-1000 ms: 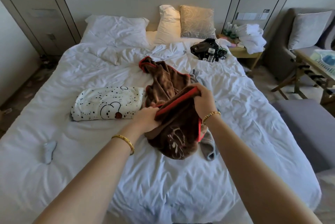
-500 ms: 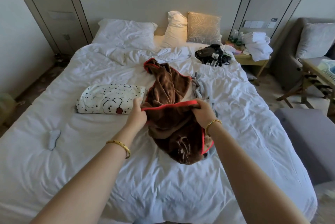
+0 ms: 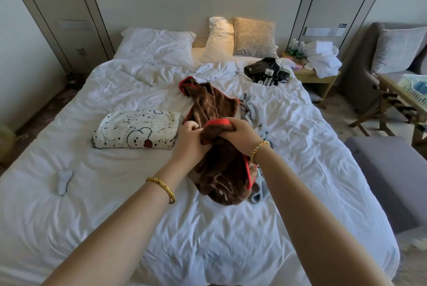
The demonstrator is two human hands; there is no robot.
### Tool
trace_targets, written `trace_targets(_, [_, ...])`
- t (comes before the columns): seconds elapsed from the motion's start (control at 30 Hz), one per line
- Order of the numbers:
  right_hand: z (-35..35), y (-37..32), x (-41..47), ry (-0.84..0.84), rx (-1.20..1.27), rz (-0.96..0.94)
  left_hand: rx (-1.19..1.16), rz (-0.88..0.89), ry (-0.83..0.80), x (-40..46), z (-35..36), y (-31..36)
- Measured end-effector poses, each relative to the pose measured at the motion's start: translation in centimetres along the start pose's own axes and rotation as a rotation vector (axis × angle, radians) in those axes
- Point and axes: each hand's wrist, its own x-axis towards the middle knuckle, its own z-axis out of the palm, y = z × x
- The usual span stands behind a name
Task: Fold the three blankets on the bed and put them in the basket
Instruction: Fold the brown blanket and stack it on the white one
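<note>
**Blankets: three on the bed, the brown one in both your hands**

Blankets first, counted near to far: three lie on the white bed (image 3: 161, 239). Nearest you is the brown blanket (image 3: 221, 177) with red trim, bunched in the middle of the bed and trailing away toward the pillows. Your left hand (image 3: 188, 141) has its fingers curled into the brown cloth at its left side, and your right hand (image 3: 240, 133) clenches a gathered fold with the red edge showing above the knuckles. The two hands are touching or nearly touching. Each wrist carries one gold bracelet, two in all.

Under and just right of the brown one lies the grey-blue blanket (image 3: 256, 195), crumpled, showing at the near end and again past your right hand. To the left, just beside the brown blanket, sits the white spotted blanket (image 3: 136, 129), already folded into a neat block with a cartoon print on it.

One small pale cloth item (image 3: 62, 180) lies alone on the left part of the bed, well apart from the blankets.

Farther off, three pillows (image 3: 159, 45) lean at the headboard: two white, one gold patterned. One black tangle of devices and cables (image 3: 265, 70) rests near them on the right. Beyond the bed's right edge stands one bedside table (image 3: 309, 75) with white towels heaped on it, and one pale basket (image 3: 416, 89) sits on a wooden table at the far right.
</note>
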Motion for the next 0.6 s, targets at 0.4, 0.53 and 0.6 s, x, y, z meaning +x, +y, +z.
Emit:
trace_targets(0.4, [3.2,6.9,-2.9,-0.583,-0.928,0.545,-0.694,-0.383,0.307,3.4,-7.0,3.1])
trace_targets(0.53, [2.9,6.4,-2.2,-0.325,-0.871,0.489,-0.64,-0.349,0.128,2.6,-6.2,3.5])
trace_targets(0.6, [2.2,5.6,-1.3,-0.137,-0.731,0.447,-0.519,-0.342,0.005,2.3,-5.6,3.0])
